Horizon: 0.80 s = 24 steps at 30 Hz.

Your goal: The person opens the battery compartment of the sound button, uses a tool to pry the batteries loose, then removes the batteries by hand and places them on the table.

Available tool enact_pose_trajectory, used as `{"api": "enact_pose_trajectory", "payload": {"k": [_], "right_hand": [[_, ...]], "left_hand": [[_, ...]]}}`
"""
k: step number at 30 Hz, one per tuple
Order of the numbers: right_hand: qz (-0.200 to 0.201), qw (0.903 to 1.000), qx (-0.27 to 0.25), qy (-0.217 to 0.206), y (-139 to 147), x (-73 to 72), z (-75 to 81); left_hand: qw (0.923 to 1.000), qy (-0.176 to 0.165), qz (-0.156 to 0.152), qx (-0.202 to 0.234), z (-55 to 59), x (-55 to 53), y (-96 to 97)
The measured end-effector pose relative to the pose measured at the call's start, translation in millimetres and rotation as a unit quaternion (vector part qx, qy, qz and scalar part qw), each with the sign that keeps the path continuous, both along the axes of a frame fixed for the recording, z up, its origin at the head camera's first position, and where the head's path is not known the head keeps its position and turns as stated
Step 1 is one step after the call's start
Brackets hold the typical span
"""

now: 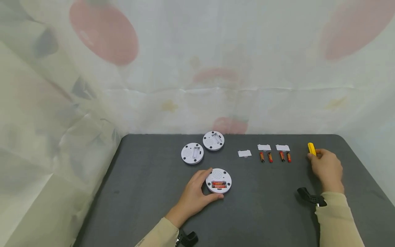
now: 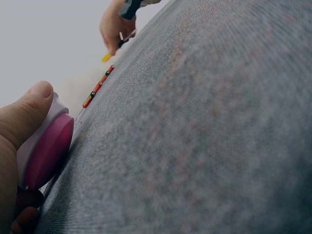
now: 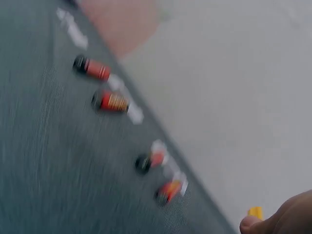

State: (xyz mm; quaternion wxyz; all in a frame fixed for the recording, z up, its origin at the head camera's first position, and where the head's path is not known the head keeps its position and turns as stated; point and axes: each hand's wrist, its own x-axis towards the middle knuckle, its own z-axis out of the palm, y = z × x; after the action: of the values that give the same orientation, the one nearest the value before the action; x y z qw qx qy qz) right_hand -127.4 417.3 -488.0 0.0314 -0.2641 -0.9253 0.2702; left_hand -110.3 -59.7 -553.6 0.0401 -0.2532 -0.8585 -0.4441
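My left hand [image 1: 193,196] holds a round white device [image 1: 217,175] by its edge, thumb at the near side and fingers at the far left. Two red batteries [image 1: 219,184] lie in its uncovered battery compartment. The left wrist view shows its pink lower part [image 2: 51,153] against the cloth. At the far right, my right hand [image 1: 328,169] grips a yellow-handled screwdriver [image 1: 311,149]; a thin shaft shows behind the hand in the left wrist view. Most of the right hand is out of frame in its own wrist view.
Two more round white devices, one left [image 1: 192,153] and one farther back [image 1: 213,140], show vacant battery compartments. Three white covers, including one [image 1: 244,153], lie right of them. Several loose batteries [image 1: 270,157] sit before two covers. A patterned curtain [image 1: 185,113] borders the grey table [image 1: 148,192].
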Motion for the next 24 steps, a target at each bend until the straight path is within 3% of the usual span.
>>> {"api": "enact_pose_trajectory", "payload": {"k": [4, 7, 8, 10, 13, 15, 17, 24], "right_hand": [[0.025, 0.9965, -0.061, 0.052, -12, -2.3, 7.6], [0.068, 0.9824, -0.146, 0.095, -26, -5.6, 11.8], [0.085, 0.9737, -0.181, 0.110, -32, -6.9, 12.5], [0.116, 0.9470, -0.264, 0.141, -43, -9.3, 13.5], [0.161, 0.8917, -0.383, 0.180, -61, -11.8, 14.0], [0.185, 0.8615, -0.430, 0.197, -74, -12.7, 14.4], [0.206, 0.8430, -0.451, 0.208, -88, -13.0, 14.9], [0.259, 0.8061, -0.480, 0.230, -135, -14.5, 13.2]], "left_hand": [[1.0000, 0.003, 0.001, 0.000, -0.5, 0.1, 0.5], [1.0000, 0.003, 0.005, -0.002, -1.1, 0.6, 0.4], [1.0000, 0.002, 0.006, -0.002, -1.4, 0.8, 0.3], [1.0000, 0.001, 0.008, -0.002, -1.5, 1.2, 0.1], [1.0000, 0.000, 0.010, -0.001, -1.4, 1.7, 0.1], [0.9999, 0.000, 0.010, -0.001, -0.9, 2.1, 0.2], [0.9999, 0.000, 0.011, -0.002, -0.6, 2.3, 0.5], [0.9999, 0.006, 0.014, 0.002, 1.4, 1.2, 1.6]]}}
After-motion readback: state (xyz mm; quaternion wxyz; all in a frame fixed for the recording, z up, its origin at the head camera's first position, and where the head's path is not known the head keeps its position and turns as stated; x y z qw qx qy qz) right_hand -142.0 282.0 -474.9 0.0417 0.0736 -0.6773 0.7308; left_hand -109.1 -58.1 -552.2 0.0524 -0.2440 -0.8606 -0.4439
